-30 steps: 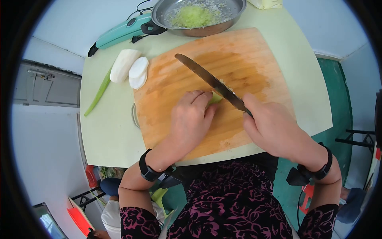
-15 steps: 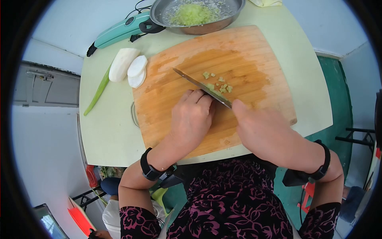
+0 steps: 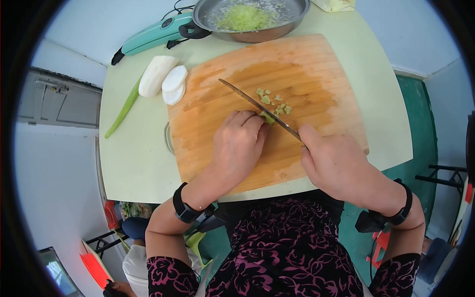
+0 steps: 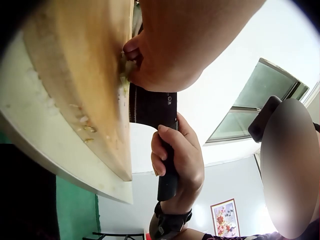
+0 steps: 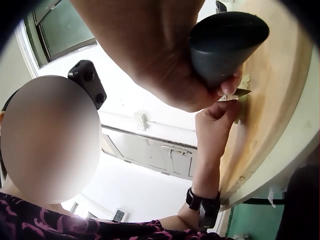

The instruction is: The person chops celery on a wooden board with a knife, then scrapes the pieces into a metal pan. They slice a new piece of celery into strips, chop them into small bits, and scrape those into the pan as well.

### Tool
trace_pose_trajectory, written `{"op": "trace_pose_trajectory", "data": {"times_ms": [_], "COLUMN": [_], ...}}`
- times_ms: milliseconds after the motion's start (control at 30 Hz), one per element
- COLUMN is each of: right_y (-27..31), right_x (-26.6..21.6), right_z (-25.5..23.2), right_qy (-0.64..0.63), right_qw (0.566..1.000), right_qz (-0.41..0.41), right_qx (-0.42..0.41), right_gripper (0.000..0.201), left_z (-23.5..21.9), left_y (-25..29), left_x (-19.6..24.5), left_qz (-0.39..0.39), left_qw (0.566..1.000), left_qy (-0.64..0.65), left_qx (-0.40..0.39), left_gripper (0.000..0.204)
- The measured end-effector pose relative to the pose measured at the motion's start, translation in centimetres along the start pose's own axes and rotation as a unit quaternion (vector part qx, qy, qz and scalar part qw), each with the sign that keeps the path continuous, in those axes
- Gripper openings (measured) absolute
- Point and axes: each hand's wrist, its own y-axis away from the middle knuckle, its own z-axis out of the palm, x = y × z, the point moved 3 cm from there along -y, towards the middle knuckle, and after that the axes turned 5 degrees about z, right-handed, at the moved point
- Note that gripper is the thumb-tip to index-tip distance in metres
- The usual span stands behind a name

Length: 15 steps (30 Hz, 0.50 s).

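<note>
My right hand (image 3: 339, 163) grips the dark handle of a kitchen knife (image 3: 250, 100). The long blade slants up and left across the wooden cutting board (image 3: 316, 59). Left of the blade, my left hand (image 3: 237, 143) holds a small piece of green vegetable stalk (image 3: 267, 118) against the board, its bent fingertips right beside the blade. Several pale green diced bits (image 3: 282, 109) lie on the board beyond the knife. In the left wrist view, the broad knife blade (image 4: 152, 107) stands edge toward the board. The right wrist view shows the butt of the knife handle (image 5: 220, 55) in my fist.
A metal pan (image 3: 252, 36) holding shredded green vegetable stands behind the board. Left of it lies a teal appliance (image 3: 156, 37) with a cord. A peeled white radish (image 3: 157, 75), white slices (image 3: 174, 85) and a long green stalk (image 3: 123, 111) lie at the board's left.
The knife came down and toward me, then shifted slightly right again. Diced bits that the blade hid a second ago now show beyond it. My left hand has barely moved.
</note>
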Motion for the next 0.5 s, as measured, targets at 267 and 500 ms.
{"op": "trace_pose_trajectory", "data": {"times_ms": [267, 500], "right_y": [-1.4, -1.3], "right_x": [-0.3, 0.3], "right_z": [0.5, -0.3], "right_qy": [0.013, -0.011], "right_qw": [0.999, 0.999], "right_qz": [0.012, -0.025], "right_qx": [-0.036, 0.043], "right_gripper": [0.013, 0.016], "left_z": [0.2, -0.6], "left_y": [0.1, 0.3], "left_x": [0.1, 0.2], "left_qz": [0.015, -0.016], "left_qw": [1.000, 0.999], "left_qy": [-0.012, 0.028], "left_qx": [-0.006, 0.041], "left_gripper": [0.012, 0.012]}}
